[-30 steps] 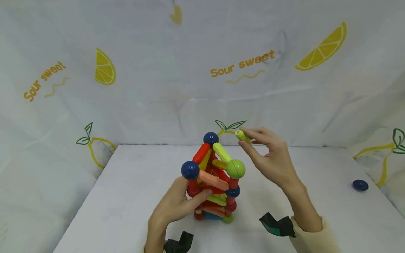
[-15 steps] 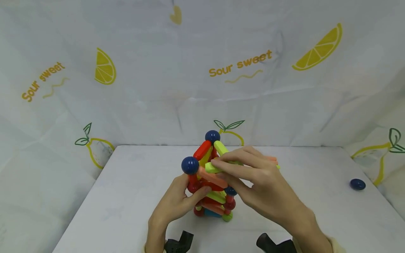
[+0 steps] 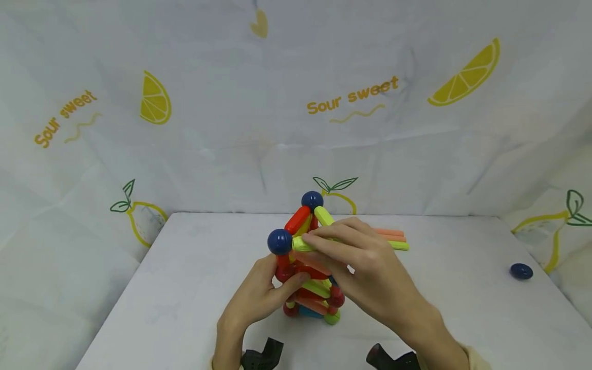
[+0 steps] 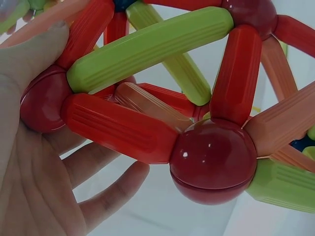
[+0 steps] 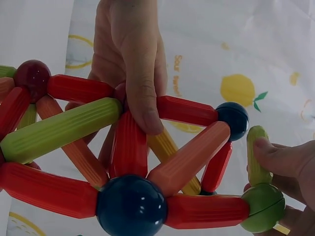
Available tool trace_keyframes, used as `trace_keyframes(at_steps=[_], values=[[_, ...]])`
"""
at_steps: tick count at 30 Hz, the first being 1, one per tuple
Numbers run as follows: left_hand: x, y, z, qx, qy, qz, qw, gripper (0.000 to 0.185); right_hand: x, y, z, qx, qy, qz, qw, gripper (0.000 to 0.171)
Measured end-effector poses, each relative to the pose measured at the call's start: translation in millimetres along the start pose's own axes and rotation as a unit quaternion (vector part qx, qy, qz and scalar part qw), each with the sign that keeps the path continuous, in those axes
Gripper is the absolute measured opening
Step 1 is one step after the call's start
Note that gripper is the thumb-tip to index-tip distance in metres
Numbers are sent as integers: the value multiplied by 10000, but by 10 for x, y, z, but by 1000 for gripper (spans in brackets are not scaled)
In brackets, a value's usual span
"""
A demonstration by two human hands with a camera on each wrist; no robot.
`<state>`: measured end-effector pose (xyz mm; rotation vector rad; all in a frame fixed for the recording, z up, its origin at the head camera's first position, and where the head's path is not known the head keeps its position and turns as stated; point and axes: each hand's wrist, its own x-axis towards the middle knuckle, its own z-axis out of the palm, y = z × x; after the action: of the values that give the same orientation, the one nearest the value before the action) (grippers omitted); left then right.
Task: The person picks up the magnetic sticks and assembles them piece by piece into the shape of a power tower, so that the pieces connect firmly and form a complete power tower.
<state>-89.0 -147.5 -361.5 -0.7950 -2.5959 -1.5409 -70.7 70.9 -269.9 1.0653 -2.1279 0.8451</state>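
A tower of magnetic sticks and balls [image 3: 315, 288] stands on the table, with red, orange and yellow-green sticks joined by dark red, blue and green balls. My left hand [image 3: 259, 293] grips its left side, thumb over a dark red ball [image 4: 47, 101]. At the top, my right hand [image 3: 370, 262] pinches a yellow-green magnetic stick [image 3: 302, 244]. In the right wrist view, one end of that stick meets the green ball [image 5: 263, 207]; its other end is close to a blue ball [image 5: 233, 121]. In the head view my right hand hides the green ball.
Several loose orange and yellow-green sticks [image 3: 399, 245] lie on the white table [image 3: 162, 293] behind my right hand. A dark blue ball [image 3: 521, 271] sits near the right edge. A white lemon-print cloth [image 3: 222, 128] hangs at the back.
My right hand has come down and left with the yellow-green stick, from right of the tower to its top front, its end now by the blue ball. The left hand keeps its grip.
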Motion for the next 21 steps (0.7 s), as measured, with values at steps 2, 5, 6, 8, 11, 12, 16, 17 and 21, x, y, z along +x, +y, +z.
trace_keyframes(at_steps=[2, 5, 6, 8, 11, 12, 16, 17, 21], values=[[-2, 6, -4, 7, -11, 1, 10000, 44, 7, -12, 15, -285, 39, -43, 9996, 49], [-6, 15, -11, 36, 6, -3, 10000, 45, 16, -33, 29, -667, 16, -52, 9978, 48], [-7, 19, -12, 33, 21, -24, 10000, 44, 19, -42, 31, -792, -25, -61, 9968, 47], [-7, 25, -13, 5, 43, -99, 9999, 44, 21, -58, 31, -1000, -112, -52, 9949, 47], [-4, 29, -11, 8, 57, -174, 9998, 44, 22, -79, 34, -1209, -216, -33, 9924, 46], [-3, 30, -11, 15, 57, -186, 9998, 44, 22, -82, 37, -1255, -230, -28, 9918, 46], [-4, 27, -12, 147, 71, -155, 9997, 45, 23, -68, 47, -1090, -168, -42, 9939, 47], [-5, 27, -12, 184, 78, -149, 9997, 46, 21, -60, 44, -917, -112, -17, 9957, 46], [-8, 27, -8, 248, 62, -196, 9995, 46, 3, 52, -33, -208, 454, 289, 9983, 33]])
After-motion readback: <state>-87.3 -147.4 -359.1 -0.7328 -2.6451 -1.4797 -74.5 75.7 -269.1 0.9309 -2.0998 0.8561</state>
